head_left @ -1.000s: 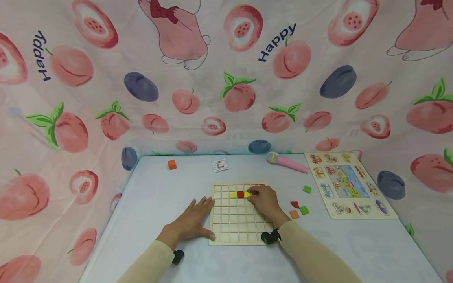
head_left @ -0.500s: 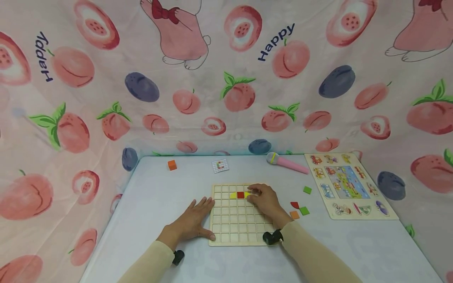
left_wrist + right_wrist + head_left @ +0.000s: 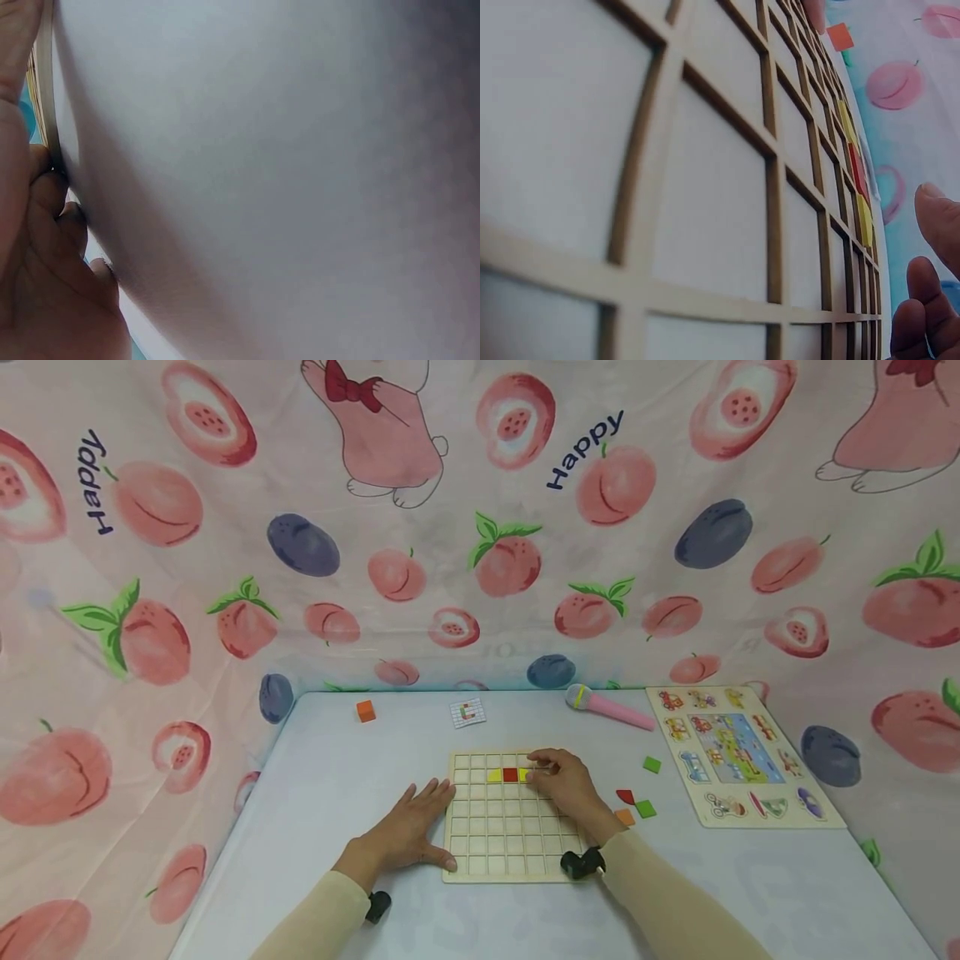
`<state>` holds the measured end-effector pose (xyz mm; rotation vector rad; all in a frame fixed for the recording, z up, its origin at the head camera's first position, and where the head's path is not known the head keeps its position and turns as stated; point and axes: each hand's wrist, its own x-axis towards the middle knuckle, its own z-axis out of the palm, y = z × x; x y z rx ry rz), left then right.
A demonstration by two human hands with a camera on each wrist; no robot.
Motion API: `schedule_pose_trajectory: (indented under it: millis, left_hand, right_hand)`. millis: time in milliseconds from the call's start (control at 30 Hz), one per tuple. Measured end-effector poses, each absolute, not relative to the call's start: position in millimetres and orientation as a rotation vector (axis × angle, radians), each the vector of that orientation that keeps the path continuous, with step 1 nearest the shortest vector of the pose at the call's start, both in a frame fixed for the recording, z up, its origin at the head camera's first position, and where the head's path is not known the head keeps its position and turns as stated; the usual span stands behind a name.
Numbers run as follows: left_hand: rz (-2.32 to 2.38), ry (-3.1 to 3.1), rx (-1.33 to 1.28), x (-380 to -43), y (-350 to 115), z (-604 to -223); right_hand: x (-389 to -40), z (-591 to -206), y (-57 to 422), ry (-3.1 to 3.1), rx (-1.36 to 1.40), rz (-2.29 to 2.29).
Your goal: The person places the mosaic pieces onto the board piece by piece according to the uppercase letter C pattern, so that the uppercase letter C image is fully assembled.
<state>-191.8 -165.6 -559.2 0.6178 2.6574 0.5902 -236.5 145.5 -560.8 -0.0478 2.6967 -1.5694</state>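
Observation:
A wooden grid board (image 3: 482, 847) lies on the table in the head view. My left hand (image 3: 408, 827) is spread along its left edge, with fingertips and thumb at the rim. In one upper row sit a yellow tile (image 3: 495, 775), a red square tile (image 3: 511, 775) and a second yellow tile (image 3: 865, 221). My right hand (image 3: 566, 787) is over the board's upper right, just beside that second yellow tile. In the right wrist view its fingers are bent loosely, a little away from the tiles, and nothing shows between them.
Right of the board lie green tiles (image 3: 645, 808), a red curved piece (image 3: 625, 796) and an orange tile (image 3: 624, 817). Behind are an orange cube (image 3: 365, 711), a pattern card (image 3: 468, 712) and a pink toy microphone (image 3: 615, 708). A picture puzzle board (image 3: 693, 793) lies far right.
The right-hand yellow tile, under my right fingertips earlier, now lies level in the row beside the red one. My right hand has drawn slightly right; my left hand has stayed still.

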Motion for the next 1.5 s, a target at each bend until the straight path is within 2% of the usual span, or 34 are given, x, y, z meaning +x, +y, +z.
schedule_pose_trajectory:
  millis: [867,1500]
  left_hand:
    - [0.586,2.648,0.603,-188,-164,-557]
    - [0.562,2.662,0.606,-190,-163,-555]
  right_hand:
    - [-232,-547,193,2.706,0.045,-1.567]
    - [-232,-544,295,2.783,0.106,-1.454]
